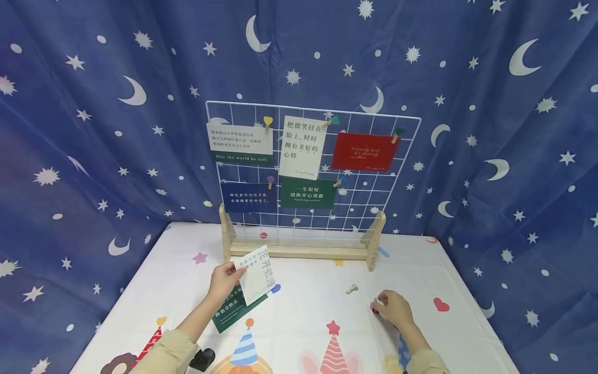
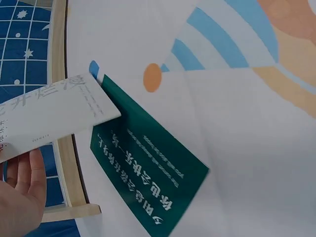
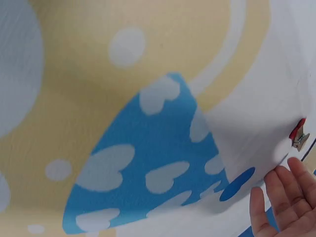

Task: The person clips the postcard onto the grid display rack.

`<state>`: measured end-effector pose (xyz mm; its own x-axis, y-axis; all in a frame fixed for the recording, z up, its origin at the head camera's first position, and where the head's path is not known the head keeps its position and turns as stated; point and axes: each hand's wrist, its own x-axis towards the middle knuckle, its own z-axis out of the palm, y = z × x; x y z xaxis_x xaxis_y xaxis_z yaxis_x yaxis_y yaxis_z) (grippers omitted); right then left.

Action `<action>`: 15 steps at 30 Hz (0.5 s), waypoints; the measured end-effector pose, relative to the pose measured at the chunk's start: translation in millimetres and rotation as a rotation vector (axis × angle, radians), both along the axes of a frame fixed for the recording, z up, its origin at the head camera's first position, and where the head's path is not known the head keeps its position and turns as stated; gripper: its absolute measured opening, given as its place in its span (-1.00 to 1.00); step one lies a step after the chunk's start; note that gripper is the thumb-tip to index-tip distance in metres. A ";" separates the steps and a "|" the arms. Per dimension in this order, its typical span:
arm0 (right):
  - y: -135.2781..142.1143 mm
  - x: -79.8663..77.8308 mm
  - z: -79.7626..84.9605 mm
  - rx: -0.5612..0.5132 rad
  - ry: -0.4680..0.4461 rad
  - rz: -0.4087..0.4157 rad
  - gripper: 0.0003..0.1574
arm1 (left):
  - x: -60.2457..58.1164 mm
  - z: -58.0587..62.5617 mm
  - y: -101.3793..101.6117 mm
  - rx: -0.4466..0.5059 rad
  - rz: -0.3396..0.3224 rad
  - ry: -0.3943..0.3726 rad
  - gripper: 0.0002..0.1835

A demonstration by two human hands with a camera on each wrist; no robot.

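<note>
My left hand pinches a white card with Chinese writing by its edge, thumb on its front. In the left wrist view the white card overlaps part of a green card with white writing, which lies on the table. My right hand is low over the table on the right, its fingers loosely bent. Just beyond its fingertips in the right wrist view is a small wooden clip with a red piece. Another wooden clip, with a green heart, lies left of that hand.
A white wire grid on a wooden stand stands at the back. Clipped to it are several cards, among them a red card and a blue card. A black object sits near the left sleeve.
</note>
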<state>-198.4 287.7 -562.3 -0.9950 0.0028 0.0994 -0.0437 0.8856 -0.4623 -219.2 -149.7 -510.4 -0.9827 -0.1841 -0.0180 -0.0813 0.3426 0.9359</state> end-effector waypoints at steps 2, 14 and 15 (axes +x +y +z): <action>-1.0 -0.5 1.0 -0.007 -0.010 0.004 -0.61 | -1.1 2.0 2.5 0.022 -0.005 0.003 -0.74; -0.7 -0.1 -1.7 -0.036 -0.019 -0.007 -0.56 | -9.1 9.5 20.6 0.127 -0.002 0.021 -0.68; -0.7 0.2 -1.4 -0.030 -0.010 -0.007 -0.57 | -10.2 11.0 23.4 0.140 -0.007 0.024 -0.68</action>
<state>-198.2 287.0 -563.7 -0.9959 0.0125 0.0893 -0.0329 0.8717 -0.4889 -229.4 -126.2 -499.3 -0.9844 -0.1749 -0.0192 -0.0562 0.2094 0.9762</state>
